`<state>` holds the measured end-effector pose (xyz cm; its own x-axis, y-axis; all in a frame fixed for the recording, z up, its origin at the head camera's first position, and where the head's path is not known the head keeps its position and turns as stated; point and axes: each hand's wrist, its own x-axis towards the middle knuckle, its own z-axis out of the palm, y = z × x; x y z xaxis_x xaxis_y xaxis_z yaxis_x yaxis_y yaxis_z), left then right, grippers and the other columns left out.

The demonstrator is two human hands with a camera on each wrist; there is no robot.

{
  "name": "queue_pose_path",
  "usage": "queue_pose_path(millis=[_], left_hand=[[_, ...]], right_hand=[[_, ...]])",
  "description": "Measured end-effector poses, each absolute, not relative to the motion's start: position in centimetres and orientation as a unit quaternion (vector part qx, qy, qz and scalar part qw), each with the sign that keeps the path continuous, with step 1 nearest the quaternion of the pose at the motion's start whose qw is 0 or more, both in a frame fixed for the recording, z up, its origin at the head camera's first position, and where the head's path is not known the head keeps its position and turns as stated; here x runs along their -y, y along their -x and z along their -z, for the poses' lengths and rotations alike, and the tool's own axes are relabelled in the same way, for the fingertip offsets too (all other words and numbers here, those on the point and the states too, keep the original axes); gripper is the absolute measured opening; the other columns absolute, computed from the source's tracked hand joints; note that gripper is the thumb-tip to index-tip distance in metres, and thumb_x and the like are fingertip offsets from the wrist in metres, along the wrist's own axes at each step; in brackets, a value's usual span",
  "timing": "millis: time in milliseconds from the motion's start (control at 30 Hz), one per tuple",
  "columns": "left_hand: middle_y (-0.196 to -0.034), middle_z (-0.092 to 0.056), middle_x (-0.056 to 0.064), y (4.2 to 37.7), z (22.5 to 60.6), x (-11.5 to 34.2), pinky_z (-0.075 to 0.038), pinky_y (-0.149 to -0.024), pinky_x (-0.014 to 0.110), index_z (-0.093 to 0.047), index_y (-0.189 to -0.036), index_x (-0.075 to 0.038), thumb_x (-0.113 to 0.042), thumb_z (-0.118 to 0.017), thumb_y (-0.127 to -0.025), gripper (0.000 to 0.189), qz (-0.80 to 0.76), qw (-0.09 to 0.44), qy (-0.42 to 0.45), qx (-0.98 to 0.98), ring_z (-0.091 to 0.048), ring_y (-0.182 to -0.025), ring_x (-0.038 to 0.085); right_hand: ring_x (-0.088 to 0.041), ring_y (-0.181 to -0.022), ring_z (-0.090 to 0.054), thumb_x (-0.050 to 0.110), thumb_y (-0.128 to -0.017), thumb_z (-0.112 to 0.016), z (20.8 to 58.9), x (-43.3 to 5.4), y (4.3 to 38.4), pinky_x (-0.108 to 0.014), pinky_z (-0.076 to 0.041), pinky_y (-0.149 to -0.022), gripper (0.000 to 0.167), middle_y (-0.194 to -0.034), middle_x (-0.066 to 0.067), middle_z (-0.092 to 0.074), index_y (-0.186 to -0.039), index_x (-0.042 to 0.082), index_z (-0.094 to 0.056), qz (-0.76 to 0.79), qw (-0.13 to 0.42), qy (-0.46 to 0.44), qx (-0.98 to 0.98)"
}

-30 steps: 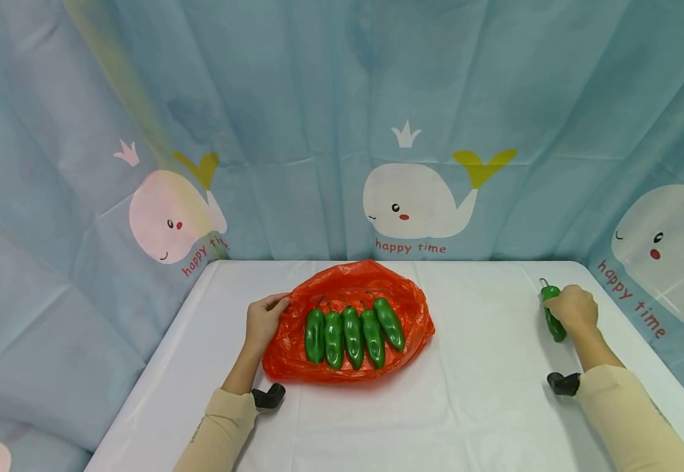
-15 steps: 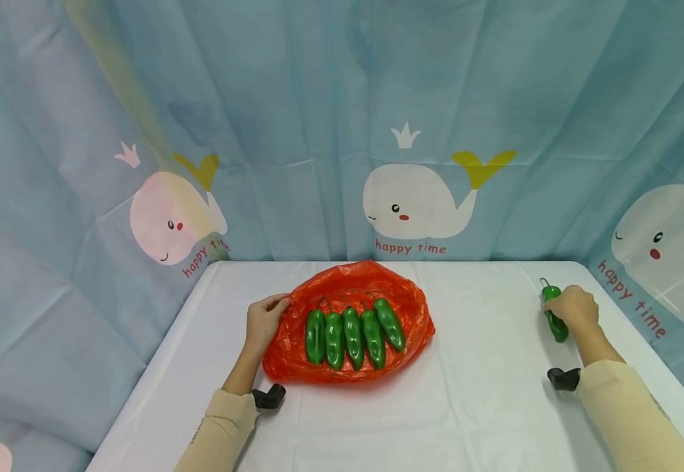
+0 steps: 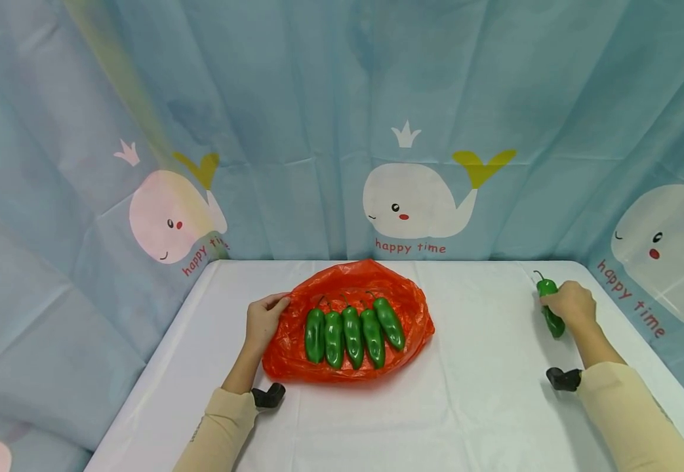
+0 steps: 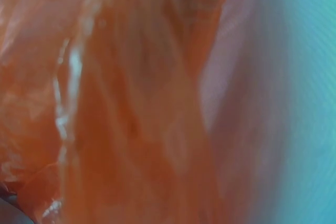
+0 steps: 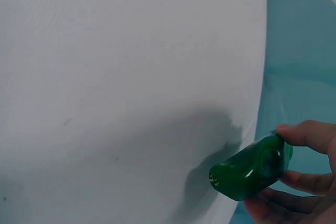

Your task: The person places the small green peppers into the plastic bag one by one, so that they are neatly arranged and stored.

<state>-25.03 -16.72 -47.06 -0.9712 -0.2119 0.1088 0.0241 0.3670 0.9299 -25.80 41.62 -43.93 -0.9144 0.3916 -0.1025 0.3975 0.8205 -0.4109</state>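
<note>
A red plastic bag [image 3: 401, 288] lies spread wide on the table, with several green peppers [image 3: 352, 337] side by side on it, stems pointing away from me. My left hand [image 3: 263, 322] pinches the bag's left edge between thumb and fingers. In the left wrist view the crumpled bag [image 4: 131, 103] fills most of the picture and hides the fingers. Far to the right, my right hand [image 3: 572, 307] grips another green pepper [image 3: 546, 287] around its middle. The right wrist view shows that pepper [image 5: 247, 171] between thumb and fingers, its shadow on the cloth.
A white cloth [image 3: 412, 419] covers the table. Behind it and at both sides hangs a blue curtain [image 3: 318, 131] printed with whales. The table's right edge [image 3: 643, 347] runs close beside my right hand.
The right hand has shifted slightly up and left with the pepper in its grip. My left hand and the bag with its peppers have stayed in place.
</note>
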Motion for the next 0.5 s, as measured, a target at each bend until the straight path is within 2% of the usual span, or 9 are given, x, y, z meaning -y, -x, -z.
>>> queue_pose_path(millis=[200, 500], left_hand=[[-0.108, -0.072, 0.017, 25.0, 47.1, 16.8, -0.049, -0.072, 0.013, -0.073, -0.112, -0.003, -0.022, -0.061, -0.096, 0.027, 0.561, 0.105, -0.055, 0.819, -0.062, -0.087, 0.009], [-0.107, -0.073, 0.018, 24.9, 47.0, 16.8, -0.049, -0.071, 0.014, -0.073, -0.11, -0.003, -0.022, -0.062, -0.095, 0.027, 0.562, 0.108, -0.059, 0.818, -0.062, -0.088, 0.01]], right_hand=[[-0.045, -0.09, -0.056, 0.02, -0.089, -0.063, 43.1, -40.6, 26.2, -0.045, -0.051, -0.068, 0.055, -0.109, -0.039, -0.054, -0.118, -0.023, -0.046, 0.24, 0.009, -0.204, -0.949], [-0.054, -0.107, -0.051, 0.025, -0.09, -0.062, 41.6, -39.1, 26.3, -0.053, -0.052, -0.077, 0.063, -0.123, -0.042, -0.047, -0.128, -0.02, -0.041, 0.255, 0.001, -0.183, -0.949]])
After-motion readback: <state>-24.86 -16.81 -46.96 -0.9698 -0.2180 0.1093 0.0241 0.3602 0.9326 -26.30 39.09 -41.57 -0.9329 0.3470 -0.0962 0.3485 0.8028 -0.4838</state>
